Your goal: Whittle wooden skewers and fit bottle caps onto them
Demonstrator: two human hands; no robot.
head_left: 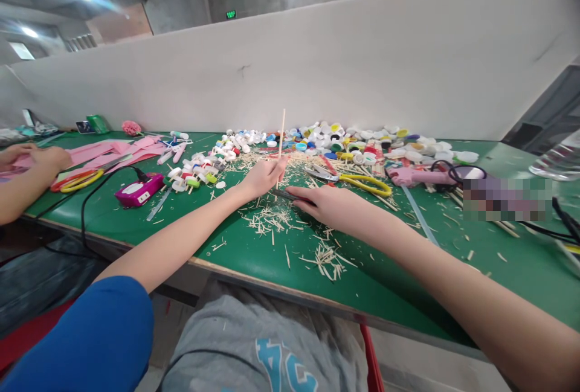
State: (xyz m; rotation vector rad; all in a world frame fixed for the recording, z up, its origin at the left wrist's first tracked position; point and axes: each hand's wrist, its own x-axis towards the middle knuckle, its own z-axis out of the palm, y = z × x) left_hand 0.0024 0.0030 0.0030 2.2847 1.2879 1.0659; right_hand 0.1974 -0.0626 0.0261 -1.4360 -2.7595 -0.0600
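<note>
Left hand (pixel 263 176) pinches a thin wooden stick (pixel 281 138), standing it upright on the green tabletop (pixel 136 223) amid shavings; right hand (pixel 324 203) just beside it grips a dark blade (pixel 290 196), flat, near the stick's foot; yellow scissors (pixel 357 180) lie farther right

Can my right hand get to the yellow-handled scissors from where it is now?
Probably yes. The right hand lies flat on a dark tool, and the yellow-handled scissors lie just beyond it, with only wood shavings between.
</note>
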